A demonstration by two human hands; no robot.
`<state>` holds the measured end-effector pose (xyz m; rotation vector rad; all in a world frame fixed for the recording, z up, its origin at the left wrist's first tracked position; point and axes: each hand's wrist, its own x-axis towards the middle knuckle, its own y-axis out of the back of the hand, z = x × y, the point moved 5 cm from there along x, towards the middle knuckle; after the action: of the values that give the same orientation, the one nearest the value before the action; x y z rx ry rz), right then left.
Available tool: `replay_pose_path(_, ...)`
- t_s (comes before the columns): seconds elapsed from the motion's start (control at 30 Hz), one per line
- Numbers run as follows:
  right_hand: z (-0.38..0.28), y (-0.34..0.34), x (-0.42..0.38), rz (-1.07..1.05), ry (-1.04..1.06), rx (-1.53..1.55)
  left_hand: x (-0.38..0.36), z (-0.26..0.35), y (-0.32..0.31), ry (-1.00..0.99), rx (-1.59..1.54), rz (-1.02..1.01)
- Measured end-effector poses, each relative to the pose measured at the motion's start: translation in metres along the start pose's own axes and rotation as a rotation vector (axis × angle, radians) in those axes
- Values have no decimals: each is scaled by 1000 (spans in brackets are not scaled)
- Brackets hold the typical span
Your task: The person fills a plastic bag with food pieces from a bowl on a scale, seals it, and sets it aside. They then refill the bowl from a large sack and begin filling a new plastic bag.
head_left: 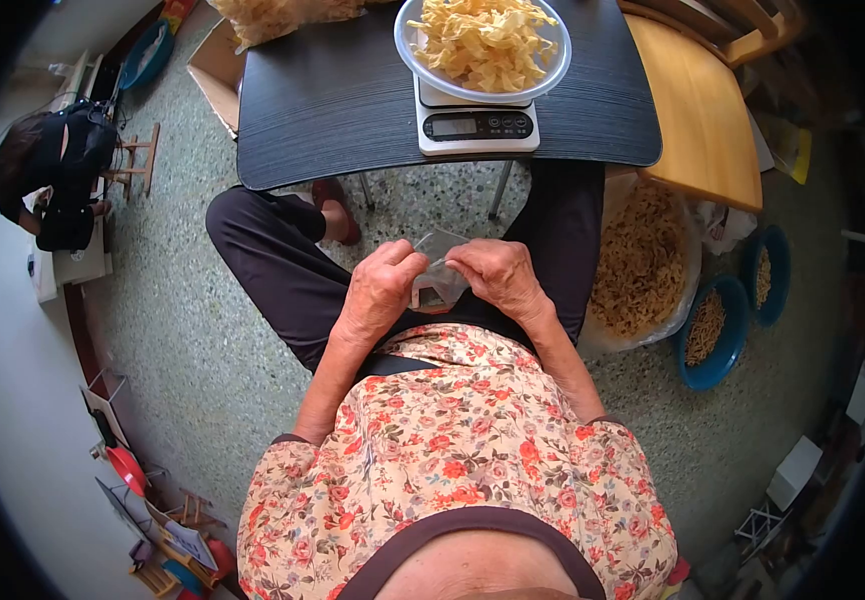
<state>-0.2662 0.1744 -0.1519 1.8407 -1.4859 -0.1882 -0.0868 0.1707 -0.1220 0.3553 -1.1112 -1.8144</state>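
Observation:
A clear plastic bag (440, 287) hangs over my lap, pinched at its upper edge between both hands. My left hand (385, 285) grips one side of it with the fingers closed. On the other side, my right hand (501, 277) pinches the film between thumb and fingers. Beyond my hands, a white digital scale (478, 128) stands at the near edge of the dark table (333, 100). A clear plastic bowl (560, 68) rests on the scale, heaped with pale yellow dried pieces (483, 42).
On the floor to my right stand a large plastic-lined container of brownish dried pieces (641, 262) and blue basins (715, 340). A wooden chair (698, 110) adjoins the table. At left, another person (63, 165) bends over a surface. A filled bag (288, 15) lies at the table's far edge.

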Motion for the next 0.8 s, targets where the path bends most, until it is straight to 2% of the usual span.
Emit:
replay_pose_path(0.17, 3, 0, -1, -21, -11, -8, 0, -2, -3, -27, -63, -9)
replay_pose_path(0.37, 3, 1, 0, -29, -29, 7, -1, -9, -9, 20, -136, 68)
replay_pose_path(0.43, 3, 2, 1, -49, -81, 27, -1, -17, -10, 91, -192, 106)
replay_pose_path(0.63, 5, 4, 2, 32, -54, 51, -9, -34, -24, 137, -163, 81)
replay_pose_path(0.8, 7, 3, 0, 4, -90, 39, -14, -44, -39, 149, -193, 52)
